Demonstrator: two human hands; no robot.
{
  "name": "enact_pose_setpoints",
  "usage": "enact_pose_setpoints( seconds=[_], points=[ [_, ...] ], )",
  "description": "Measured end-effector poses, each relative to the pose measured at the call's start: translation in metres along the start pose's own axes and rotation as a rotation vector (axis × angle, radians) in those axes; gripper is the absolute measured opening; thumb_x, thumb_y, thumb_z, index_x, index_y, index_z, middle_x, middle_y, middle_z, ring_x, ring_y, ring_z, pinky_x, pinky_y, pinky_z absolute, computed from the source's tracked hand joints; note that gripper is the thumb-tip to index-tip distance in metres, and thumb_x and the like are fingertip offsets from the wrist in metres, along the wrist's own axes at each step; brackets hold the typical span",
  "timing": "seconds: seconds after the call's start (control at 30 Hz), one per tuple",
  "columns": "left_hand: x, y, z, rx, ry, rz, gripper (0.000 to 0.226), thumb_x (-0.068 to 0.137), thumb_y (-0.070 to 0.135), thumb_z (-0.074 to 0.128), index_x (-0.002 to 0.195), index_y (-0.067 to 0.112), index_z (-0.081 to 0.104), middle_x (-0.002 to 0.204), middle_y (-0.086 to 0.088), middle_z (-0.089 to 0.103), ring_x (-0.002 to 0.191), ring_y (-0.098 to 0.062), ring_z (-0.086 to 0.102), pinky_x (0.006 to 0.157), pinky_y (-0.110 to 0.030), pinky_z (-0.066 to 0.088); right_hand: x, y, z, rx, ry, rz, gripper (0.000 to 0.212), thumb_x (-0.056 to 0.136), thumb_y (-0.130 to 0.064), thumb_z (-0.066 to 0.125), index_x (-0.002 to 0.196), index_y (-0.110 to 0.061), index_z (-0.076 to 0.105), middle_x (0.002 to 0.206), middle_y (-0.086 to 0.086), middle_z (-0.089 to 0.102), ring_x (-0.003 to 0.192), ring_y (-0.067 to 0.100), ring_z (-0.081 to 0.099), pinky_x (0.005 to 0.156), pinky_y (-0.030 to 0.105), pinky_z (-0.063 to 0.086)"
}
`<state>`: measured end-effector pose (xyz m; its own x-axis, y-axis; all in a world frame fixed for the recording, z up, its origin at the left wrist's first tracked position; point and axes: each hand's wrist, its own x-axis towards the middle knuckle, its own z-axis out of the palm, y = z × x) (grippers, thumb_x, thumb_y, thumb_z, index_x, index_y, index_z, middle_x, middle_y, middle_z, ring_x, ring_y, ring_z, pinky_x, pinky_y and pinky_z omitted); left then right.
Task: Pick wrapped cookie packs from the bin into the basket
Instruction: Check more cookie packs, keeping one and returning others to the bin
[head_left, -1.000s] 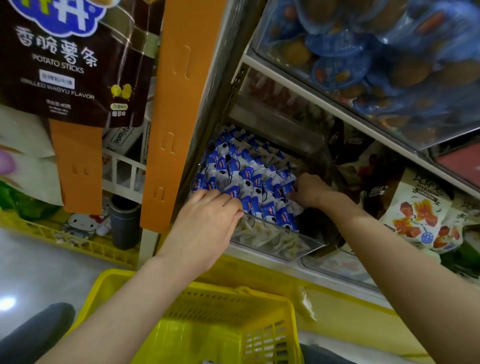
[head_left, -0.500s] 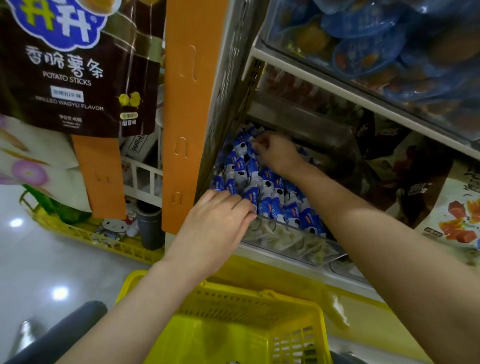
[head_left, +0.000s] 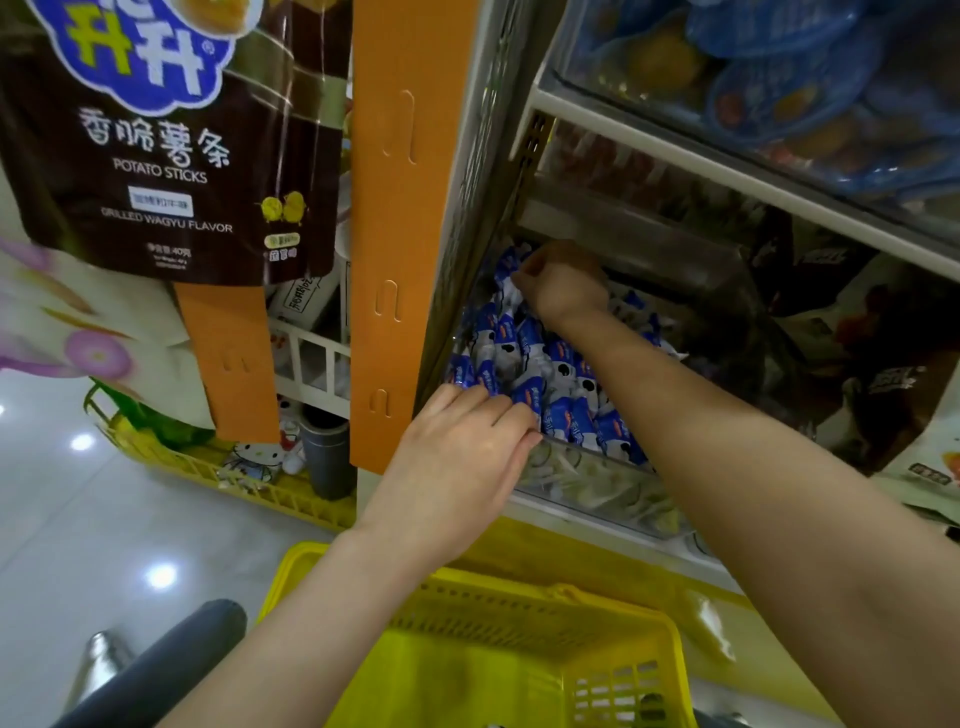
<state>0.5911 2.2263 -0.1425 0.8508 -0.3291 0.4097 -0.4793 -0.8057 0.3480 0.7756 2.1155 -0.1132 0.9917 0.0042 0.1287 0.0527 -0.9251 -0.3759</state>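
Over the last second the right hand has travelled from the 3 o'clock side of the cookie packs to the 12 o'clock end of the bin. Half a second ago it was just short of that far corner. The left hand has kept its place at the bin's 7 o'clock corner.

The right hand's fingers are curled tight and bunched on the crinkled white end of the rear pack. The left hand's fingers lie straight and close together, flat on the front packs, gripping nothing.

The packs are small glossy pillow wrappers in blue and white with dark round patches. They are heaped loosely in the clear, hard plastic bin on the shelf. The basket at 6 o'clock is bright yellow moulded plastic with slotted walls.

At 12 o'clock hangs a flat orange strip with punched slots. A shiny brown potato-stick bag hangs at 10 o'clock.

The right forearm covers the packs on the bin's 3 o'clock side. The underside of the right hand's grip is hidden. The basket's inside is mostly cut off by the lower edge of the head view. The blue-wrapped goods at 1 o'clock are blurred behind clear plastic.
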Motion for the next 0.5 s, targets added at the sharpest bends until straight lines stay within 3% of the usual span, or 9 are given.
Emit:
enact_pose_setpoints(
  seconds=[0.17,0.27,0.3,0.43,0.5],
  points=[
    [-0.004,0.007,0.000,-0.076,0.061,-0.026,0.020,0.092,0.019,0.046,0.102,0.011,0.062,0.096,-0.003,0.063,0.090,-0.021,0.057,0.084,-0.033,0.042,-0.044,0.006,-0.034,0.328,0.148,-0.070,0.019,0.092,-0.023,0.055,0.103,-0.010,0.062,0.100,0.006,0.064,0.093,0.019,0.061,0.083,0.032,0.050],
    [-0.010,0.019,0.000,-0.144,0.145,-0.029,0.024,0.093,0.017,0.042,0.110,0.009,0.057,0.102,-0.005,0.057,0.097,-0.018,0.050,0.084,-0.026,0.036,-0.086,0.010,-0.055,0.632,0.144,-0.032,0.003,0.089,-0.018,0.060,0.086,-0.017,0.061,0.082,-0.001,0.060,0.076,0.011,0.063,0.062,0.020,0.055],
    [-0.014,0.024,0.001,-0.197,0.166,-0.037,0.024,0.094,0.018,0.040,0.111,0.010,0.055,0.102,-0.003,0.056,0.096,-0.015,0.047,0.084,-0.025,0.034,-0.101,0.011,-0.062,0.703,0.138,-0.046,0.009,0.088,-0.015,0.061,0.081,-0.020,0.059,0.077,-0.002,0.058,0.068,0.007,0.062,0.054,0.015,0.052],
    [-0.036,0.041,0.001,-0.654,0.207,-0.257,0.012,0.095,0.030,0.035,0.096,0.028,0.047,0.087,0.010,0.051,0.082,-0.007,0.049,0.071,-0.020,0.039,-0.164,0.024,-0.073,0.871,0.045,-0.082,0.015,0.087,-0.008,0.061,0.077,-0.019,0.059,0.069,-0.001,0.058,0.055,-0.002,0.058,0.049,0.014,0.049],
    [-0.043,0.046,0.002,-0.848,0.195,-0.400,0.022,0.096,0.042,0.032,0.090,0.026,0.046,0.081,0.008,0.052,0.079,-0.014,0.053,0.069,-0.024,0.042,-0.190,0.032,-0.070,0.880,0.013,-0.102,0.014,0.086,-0.007,0.062,0.078,-0.019,0.059,0.066,-0.006,0.059,0.055,-0.002,0.056,0.049,0.014,0.048]
  ],
)
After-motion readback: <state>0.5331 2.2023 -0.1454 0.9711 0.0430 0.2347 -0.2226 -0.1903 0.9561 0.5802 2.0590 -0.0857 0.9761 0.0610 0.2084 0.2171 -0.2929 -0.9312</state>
